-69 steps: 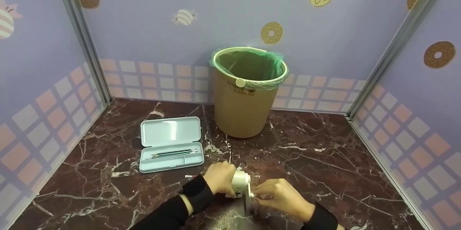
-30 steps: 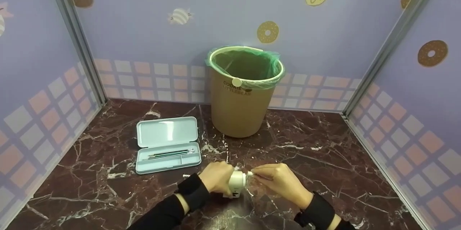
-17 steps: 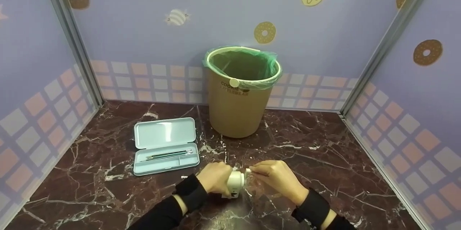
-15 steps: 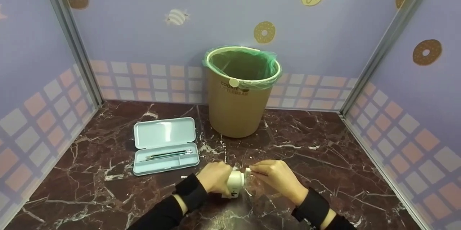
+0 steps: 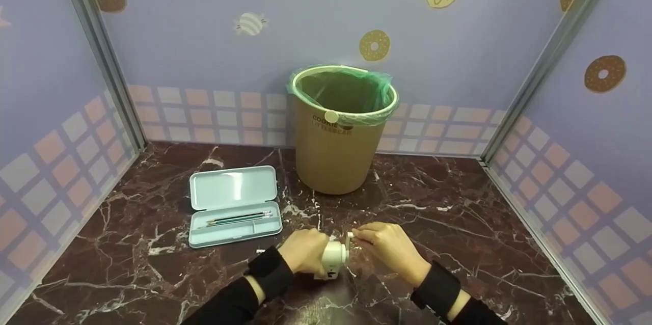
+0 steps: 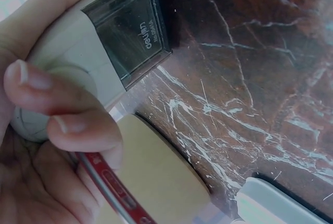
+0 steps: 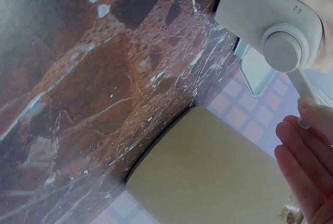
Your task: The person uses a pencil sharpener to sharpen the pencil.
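A white crank pencil sharpener (image 5: 333,258) stands on the marble-patterned surface between the hands. My left hand (image 5: 305,251) grips its body from the left. In the left wrist view, the clear shavings drawer (image 6: 132,31) shows on the sharpener's side. A red pencil (image 6: 117,190) runs under the curled left fingers; its point is hidden, and its end pokes out behind the wrist in the head view. My right hand (image 5: 389,248) pinches the knob of the crank handle (image 7: 303,86), which stands raised at the sharpener's right side.
An opened light-blue pencil case (image 5: 235,236) with a few pencils (image 5: 239,218) lies to the left. Behind the hands stands a tan bin (image 5: 338,162) with a green liner (image 5: 384,91). Patterned walls enclose the back and both sides.
My right hand has turned the crank from low beside the sharpener up to a raised position. The left hand keeps its grip; the head view has shifted slightly.
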